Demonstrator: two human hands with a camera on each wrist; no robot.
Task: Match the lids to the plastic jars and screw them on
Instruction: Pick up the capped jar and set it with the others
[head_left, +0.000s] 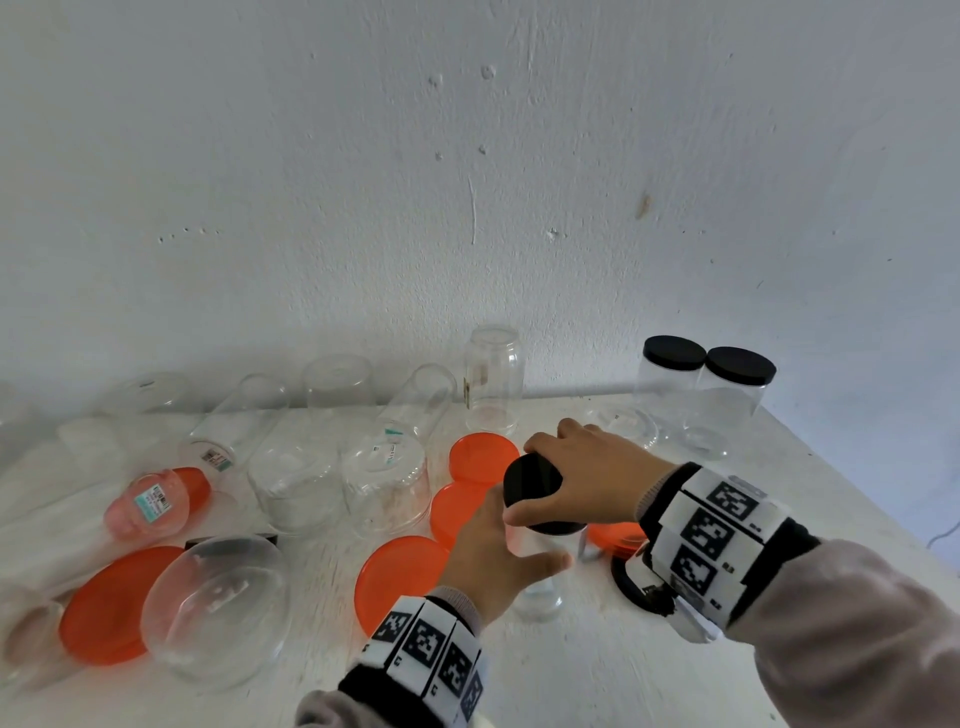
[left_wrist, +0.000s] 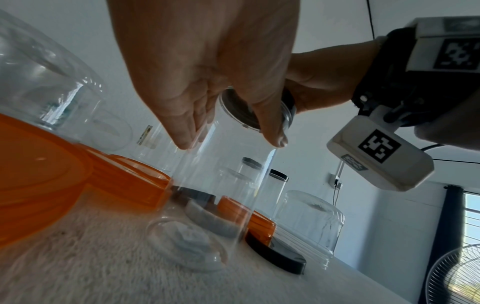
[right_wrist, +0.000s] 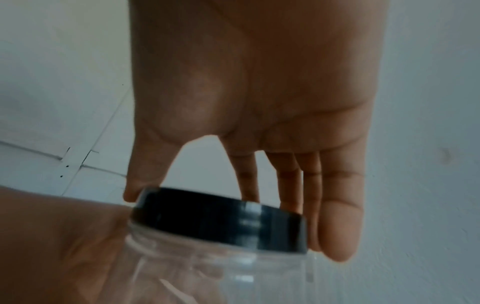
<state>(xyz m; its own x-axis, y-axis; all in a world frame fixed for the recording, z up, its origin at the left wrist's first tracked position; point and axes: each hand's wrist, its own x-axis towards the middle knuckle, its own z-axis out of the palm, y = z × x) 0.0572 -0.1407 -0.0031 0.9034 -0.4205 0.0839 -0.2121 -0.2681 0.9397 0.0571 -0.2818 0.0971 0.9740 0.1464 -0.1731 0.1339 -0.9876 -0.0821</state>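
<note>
A clear plastic jar (head_left: 540, 592) stands upright on the white table near the middle front. My left hand (head_left: 493, 556) grips its wall, thumb across the near side. A black lid (head_left: 535, 483) sits on the jar's mouth, and my right hand (head_left: 571, 483) grips its rim from above between thumb and fingers. In the left wrist view, my left hand (left_wrist: 207, 92) wraps the jar (left_wrist: 221, 185) just under the lid (left_wrist: 241, 111). The right wrist view shows my right hand (right_wrist: 246, 113) over the lid (right_wrist: 218, 224), which sits slightly tilted on the jar's threaded neck (right_wrist: 207, 267).
Several orange lids (head_left: 402, 577) and a loose black lid (head_left: 639, 592) lie around the jar. Empty clear jars (head_left: 384, 483) stand or lie to the left and behind. Two jars capped in black (head_left: 675, 395) stand at the back right. The table's right edge (head_left: 857, 493) runs diagonally.
</note>
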